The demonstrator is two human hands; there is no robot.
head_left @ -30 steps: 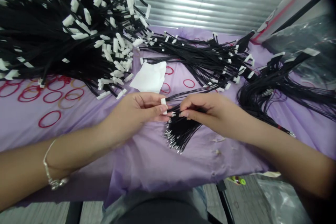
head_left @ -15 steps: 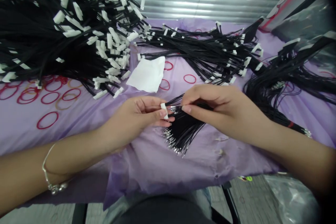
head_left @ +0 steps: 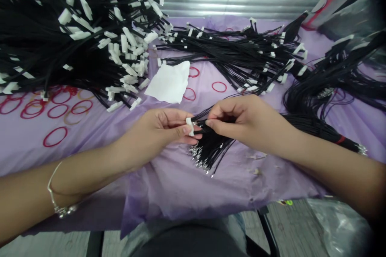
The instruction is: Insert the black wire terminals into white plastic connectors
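Note:
Between the thumb and fingers of my left hand (head_left: 169, 126) is a small white connector housing (head_left: 189, 126), with black wires running from its right side. My right hand (head_left: 238, 116) is closed in a pinch on a thin black wire (head_left: 200, 123) just right of the housing; the wire's tip is too small to make out. Below both hands lies a fanned bundle of black wires (head_left: 211, 148) with bare metal terminals at the near ends. Part of this bundle passes behind my right hand.
A large heap of black cables with white connectors (head_left: 75, 36) fills the left. More cables (head_left: 229, 48) lie at the back, others (head_left: 319, 128) at the right. White paper (head_left: 169, 82) and red rubber bands (head_left: 55, 136) rest on the purple cloth (head_left: 181, 188).
My right hand has come slightly closer to the housing with the wire. The metal tips seen between the hands now sit nearer the housing. The left hand keeps its grip.

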